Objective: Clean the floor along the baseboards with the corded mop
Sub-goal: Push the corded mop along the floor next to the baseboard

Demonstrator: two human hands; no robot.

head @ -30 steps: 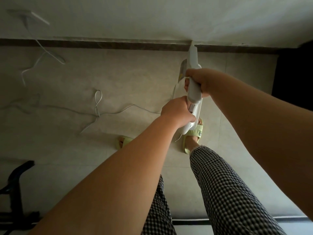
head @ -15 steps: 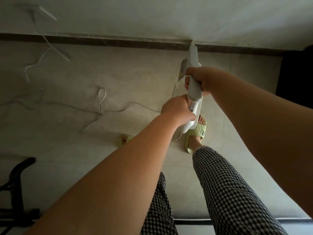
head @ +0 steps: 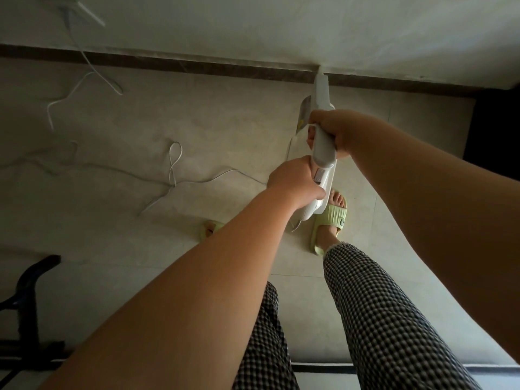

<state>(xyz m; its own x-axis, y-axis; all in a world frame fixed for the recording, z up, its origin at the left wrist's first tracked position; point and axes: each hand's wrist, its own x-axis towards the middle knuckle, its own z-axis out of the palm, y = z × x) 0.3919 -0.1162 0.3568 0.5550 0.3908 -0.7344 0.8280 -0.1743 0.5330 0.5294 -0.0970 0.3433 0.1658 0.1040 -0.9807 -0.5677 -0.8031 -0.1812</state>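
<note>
**Both hands on the corded mop, tip at the baseboard**

Head view: you hold the white corded mop (head: 323, 153) with both hands, and it points away from you toward the wall. Your left hand (head: 295, 182) is the nearer grip, fingers curled round the lower handle by the grey switch. Your right hand (head: 334, 130) is the farther grip, wrapped round the body of the mop just beyond the left hand. Both grips are tight on the mop, neither is loose.

The far tip of the mop meets the dark baseboard (head: 197, 64) where it joins the white wall (head: 281, 26). The mop's head itself is too foreshortened to make out.

The white cord (head: 174, 164) lies in loops on the pale tiled floor (head: 140, 122), left of the mop, and runs up toward the wall near the upper left corner.

Your feet in green slippers (head: 332, 218) stand on the floor just below the mop. Checked trousers (head: 380, 319) cover your legs. A black frame (head: 25, 299) sits far left of the mop, low in the picture.
</note>
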